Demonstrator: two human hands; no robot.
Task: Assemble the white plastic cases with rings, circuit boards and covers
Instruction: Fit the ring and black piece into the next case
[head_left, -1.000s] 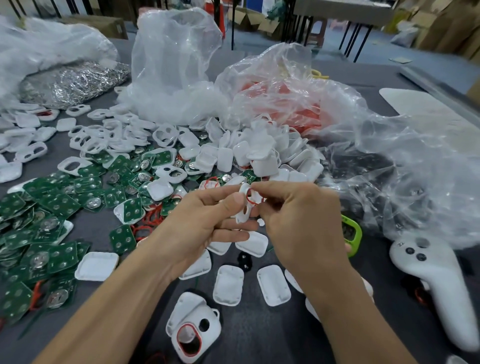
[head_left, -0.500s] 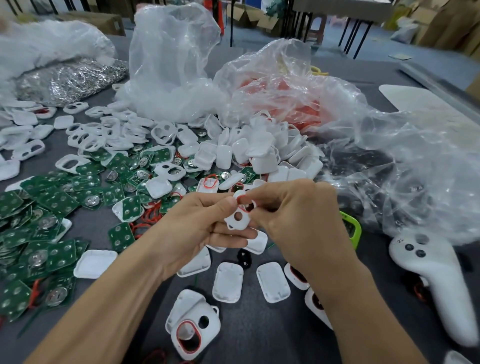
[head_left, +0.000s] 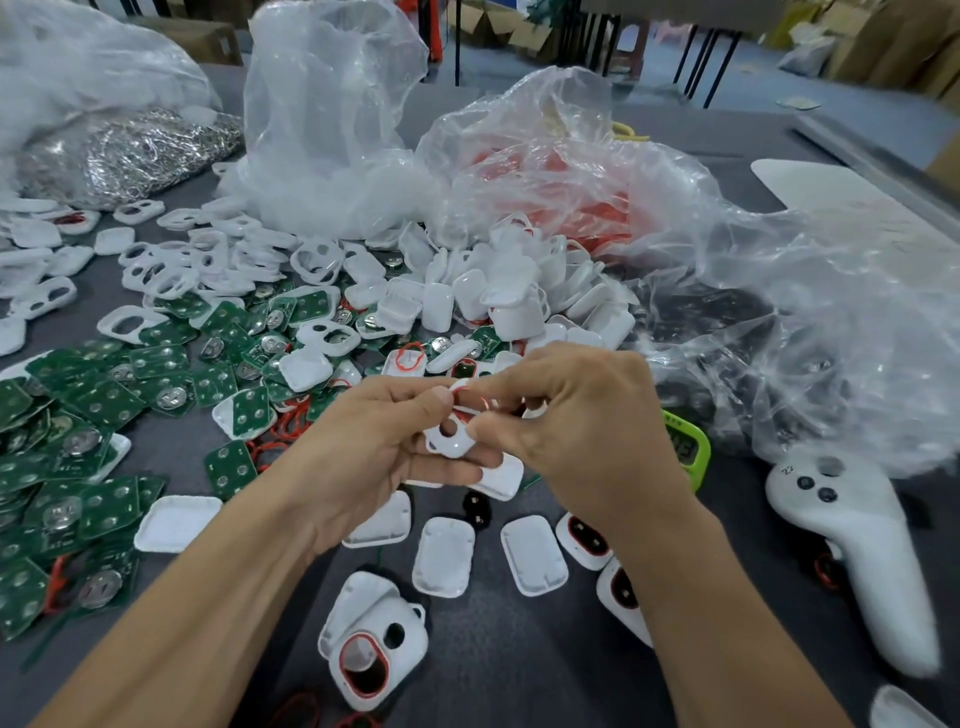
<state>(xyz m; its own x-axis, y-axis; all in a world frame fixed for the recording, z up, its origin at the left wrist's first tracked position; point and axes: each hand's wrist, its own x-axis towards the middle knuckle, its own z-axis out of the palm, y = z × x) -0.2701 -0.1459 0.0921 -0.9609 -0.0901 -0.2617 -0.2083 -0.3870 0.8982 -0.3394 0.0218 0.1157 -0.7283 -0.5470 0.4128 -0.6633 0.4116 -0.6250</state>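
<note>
View across the dark grey table (head_left: 519, 649), seen from the worker's side. Crumpled clear plastic bags (head_left: 779, 312) filled the far and right of the table. A spread of green rectangular circuit boards (head_left: 104, 405) lay at the left, with a heap of white plastic covers (head_left: 509, 291) beyond the hands. A white handheld controller (head_left: 857, 545) rested at the right. At centre, raised above the table, the left hand (head_left: 363, 447) gripped a small white plastic case (head_left: 449, 439) between thumb and curled fingers. The right hand (head_left: 587, 431), fingers curled, pinched a thin red ring (head_left: 467, 402) at the case's upper end. Near the front edge lay a second white case fitted with a red ring (head_left: 374, 654).
</note>
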